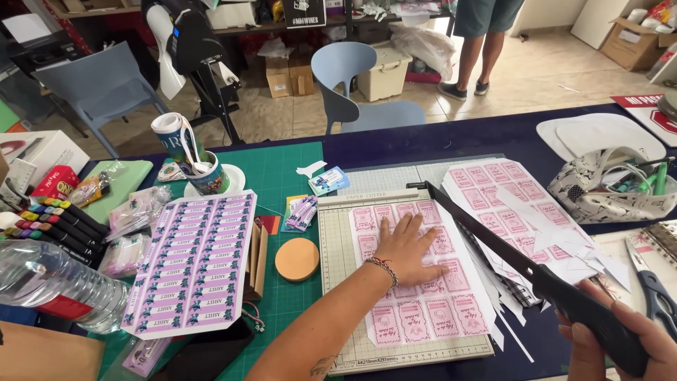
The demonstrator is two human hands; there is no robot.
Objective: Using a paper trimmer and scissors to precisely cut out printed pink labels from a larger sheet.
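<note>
A: Head camera, left to right: what holds what?

B: Far left of the flat left hand (407,248), a mug (209,176) on a saucer holds a white spoon (189,148), with a rolled paper tube beside it. The left hand lies spread, palm down, gripping nothing, pressing a sheet of pink labels (423,282) onto the paper cutter's board (338,282).

A: And the right?

B: The right hand (620,339) is closed round the cutter's black blade handle (585,310), the blade raised over the sheet's right edge. Above that hand, a patterned pouch (599,190) holds green pens.
</note>
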